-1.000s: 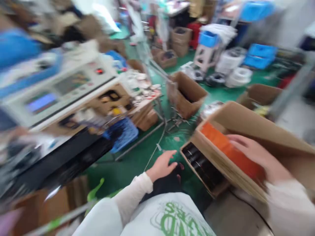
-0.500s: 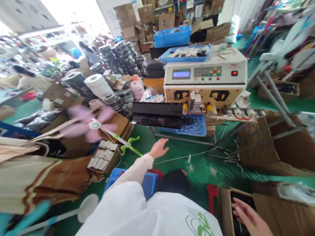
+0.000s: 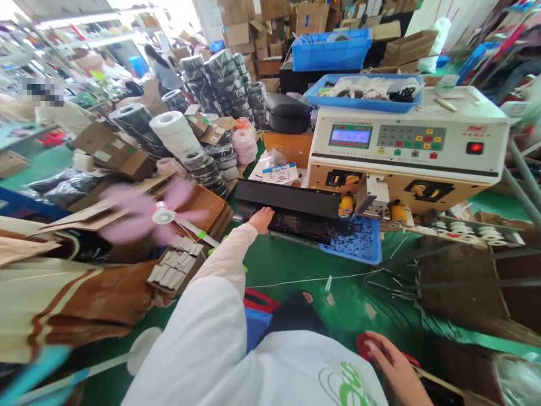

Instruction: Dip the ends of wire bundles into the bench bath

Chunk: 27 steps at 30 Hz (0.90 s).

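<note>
My left hand (image 3: 262, 220) reaches over the left part of a black metal tray (image 3: 287, 197) on the front of a wire-cutting machine (image 3: 406, 135). Its fingers are stretched out at a bundle of thin black wires (image 3: 302, 224) lying in the tray; whether they press on the wires is hard to see. Down at the lower right, my right hand (image 3: 391, 361) is empty with its fingers extended, close to a red plastic piece (image 3: 362, 345) and above a cardboard box. A blue tray (image 3: 359, 248) with small black scraps sits under the machine's yellow rollers.
A pink fan (image 3: 163, 214) spins at my left, beside a box of white pieces (image 3: 177, 262). Wire rolls (image 3: 228, 84) are stacked behind. On the machine rests a blue tray of parts (image 3: 363, 101). A thin cord (image 3: 291, 282) crosses the green floor. Co-workers sit at the far left.
My left hand has moved forward from above the floor to the black tray. The machine appears nearer. My right hand has come away from over the open box, slightly to the left.
</note>
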{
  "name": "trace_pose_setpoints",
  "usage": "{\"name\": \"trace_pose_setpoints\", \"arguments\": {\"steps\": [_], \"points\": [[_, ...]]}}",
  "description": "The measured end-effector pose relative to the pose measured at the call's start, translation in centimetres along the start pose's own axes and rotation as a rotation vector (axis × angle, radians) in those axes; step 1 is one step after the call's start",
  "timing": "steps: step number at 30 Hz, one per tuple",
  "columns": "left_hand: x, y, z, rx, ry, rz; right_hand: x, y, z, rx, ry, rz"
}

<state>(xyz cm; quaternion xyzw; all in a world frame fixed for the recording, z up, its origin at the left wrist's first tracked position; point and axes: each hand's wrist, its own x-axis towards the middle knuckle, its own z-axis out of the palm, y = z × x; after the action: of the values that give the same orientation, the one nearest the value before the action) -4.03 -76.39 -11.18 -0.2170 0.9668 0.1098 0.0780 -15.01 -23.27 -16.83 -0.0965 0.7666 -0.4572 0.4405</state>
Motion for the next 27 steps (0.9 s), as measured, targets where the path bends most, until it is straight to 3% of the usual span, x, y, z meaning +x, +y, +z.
{"name": "trace_pose_setpoints", "arguments": {"steps": [4, 7, 13, 16, 18, 21, 24, 27], "points": [[0.4, -0.6, 0.4, 0.010, -0.102, 0.020, 2.0, -1.1, 1.4, -0.054, -0.058, -0.016], [0.5, -1.0, -0.2, 0.001, -0.190, 0.038, 2.7, -1.9, 2.2, -0.127, -0.070, -0.045], [0.7, -2.6, -3.4, -0.014, -0.334, 0.078, 3.0, -3.5, 3.0, -0.177, -0.043, -0.054], [1.2, -2.3, -5.2, -0.065, -0.307, 0.067, 3.2, -3.8, 2.7, -0.173, -0.024, -0.056], [1.7, -0.5, -6.1, -0.115, -0.234, 0.067, 3.4, -4.1, 2.4, -0.167, -0.004, -0.062], [2.5, 4.6, -6.2, -0.120, -0.138, 0.108, 4.0, -5.3, 2.1, -0.182, 0.010, -0.085], [3.5, 10.5, -4.8, -0.005, -0.069, 0.092, 4.9, -7.1, 2.2, -0.211, 0.019, -0.124], [4.2, 14.3, -2.7, 0.026, -0.062, 0.110, 6.0, -8.9, 2.7, -0.245, 0.041, -0.172]]}}
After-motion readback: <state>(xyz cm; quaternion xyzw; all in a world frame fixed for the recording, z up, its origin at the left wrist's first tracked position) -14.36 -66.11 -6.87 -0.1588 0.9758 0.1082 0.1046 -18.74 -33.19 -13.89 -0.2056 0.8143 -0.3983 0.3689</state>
